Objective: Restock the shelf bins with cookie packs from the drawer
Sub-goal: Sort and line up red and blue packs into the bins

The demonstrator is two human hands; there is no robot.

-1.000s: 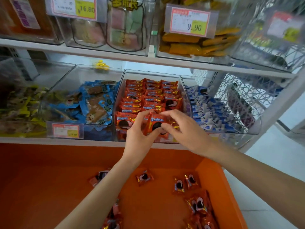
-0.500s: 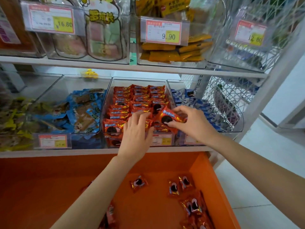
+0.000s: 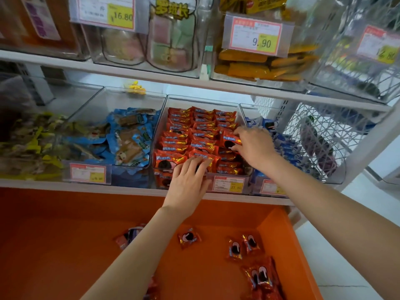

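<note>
**A:** So, what are the hands doing?

**B:** The right hand [image 3: 255,146] pinches a red foil cookie pack [image 3: 229,140] between thumb and fingertips, low over the right column of the clear plastic shelf bin [image 3: 201,99]. The left hand [image 3: 188,180] lies flat with its fingers straight and spread, pressing on the front row of red packs [image 3: 168,159].

**A:** How should that pack go in?

**B:** I'd lay it printed face up, overlapping its neighbours the way the tidy rows behind do. Let go only once it rests. The flat hand should hold the front row down so that nothing slides over the low front wall.

**A:** Anything beside it to mind?

**B:** The bin of blue-wrapped snacks [image 3: 129,135] is on the left and the blue-and-white packs [image 3: 285,146] are on the right, so the red pack must stay inside its own walls.

**A:** And further out?

**B:** Below the shelf, the orange drawer [image 3: 65,234] holds several loose red cookie packs [image 3: 188,237]. I judge that more trips remain.
</note>
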